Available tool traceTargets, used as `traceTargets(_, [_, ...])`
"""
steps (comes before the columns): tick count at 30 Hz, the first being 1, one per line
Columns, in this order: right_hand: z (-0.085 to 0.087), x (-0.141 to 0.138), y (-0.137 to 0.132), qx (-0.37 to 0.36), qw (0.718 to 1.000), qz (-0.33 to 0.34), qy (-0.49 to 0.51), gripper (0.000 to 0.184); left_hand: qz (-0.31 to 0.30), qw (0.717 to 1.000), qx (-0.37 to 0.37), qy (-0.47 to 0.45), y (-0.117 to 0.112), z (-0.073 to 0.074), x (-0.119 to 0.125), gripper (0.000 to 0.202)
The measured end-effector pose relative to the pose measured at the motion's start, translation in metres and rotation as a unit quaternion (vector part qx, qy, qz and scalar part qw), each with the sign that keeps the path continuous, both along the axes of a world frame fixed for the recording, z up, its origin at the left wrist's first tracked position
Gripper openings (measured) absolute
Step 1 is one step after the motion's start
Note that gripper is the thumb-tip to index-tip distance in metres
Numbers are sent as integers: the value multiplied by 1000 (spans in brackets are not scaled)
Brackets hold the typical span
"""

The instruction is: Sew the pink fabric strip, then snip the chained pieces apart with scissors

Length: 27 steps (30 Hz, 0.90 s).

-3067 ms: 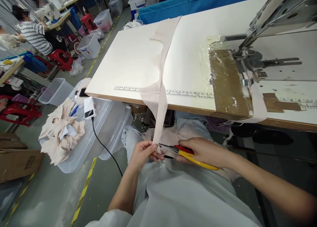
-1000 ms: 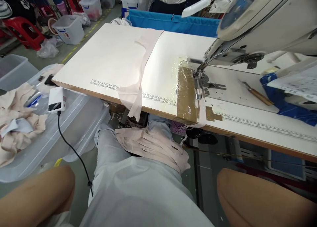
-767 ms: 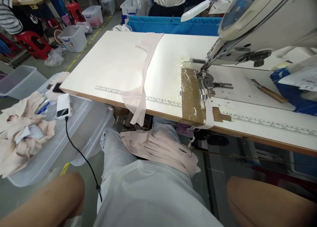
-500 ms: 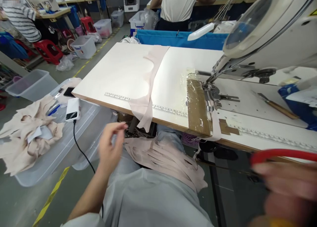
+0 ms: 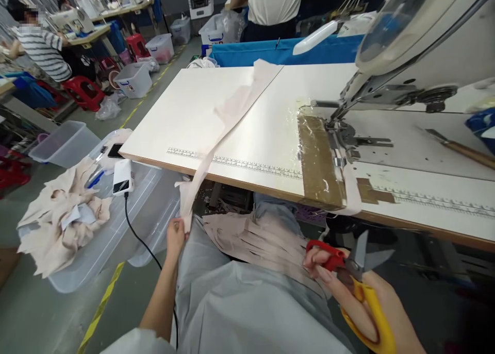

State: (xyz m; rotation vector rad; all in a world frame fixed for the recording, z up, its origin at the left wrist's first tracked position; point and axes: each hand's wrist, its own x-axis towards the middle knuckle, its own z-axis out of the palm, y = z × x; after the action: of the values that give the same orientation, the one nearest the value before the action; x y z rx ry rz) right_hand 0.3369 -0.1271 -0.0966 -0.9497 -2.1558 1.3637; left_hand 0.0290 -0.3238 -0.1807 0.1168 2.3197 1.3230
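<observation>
My left hand pinches the lower end of a pale pink fabric piece, which stretches up over the table's front edge and across the white top. In my right hand is a pair of scissors with one red and one yellow handle; the blades stand apart and point away from me, with nothing between them. Several pink fabric strips lie across my lap. A narrow pink strip hangs over the table edge by the sewing machine.
The white table bears printed rulers and brown tape. A wooden-handled tool lies to the right. On the left, a clear plastic bin carries crumpled fabric and a white power bank with a black cable. Other people sit beyond.
My left hand has taken hold of the fabric's lower end and pulled it left and towards me, into a slant. My right hand has brought the scissors inward, over my lap.
</observation>
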Motion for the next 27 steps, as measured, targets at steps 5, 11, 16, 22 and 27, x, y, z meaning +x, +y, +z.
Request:
traceTargets(5, [1,-15,1,-38,997,57,-22,35,-56,995,32,-77,-36,21,25,34])
traceTargets(11, [7,-35,4,-20,968,222,-113,41,-317,927,173,-105,19,88,75,37])
traceTargets(16, [16,-42,18,7,934,304,-190,44,-320,933,144,79,38,99,79,42])
traceTargets(22, [13,-59,29,-22,903,387,-187,45,-297,911,181,-220,38,96,78,53])
traceTargets(27, [13,-73,31,-82,880,433,-178,47,-253,906,196,-277,42,95,77,58])
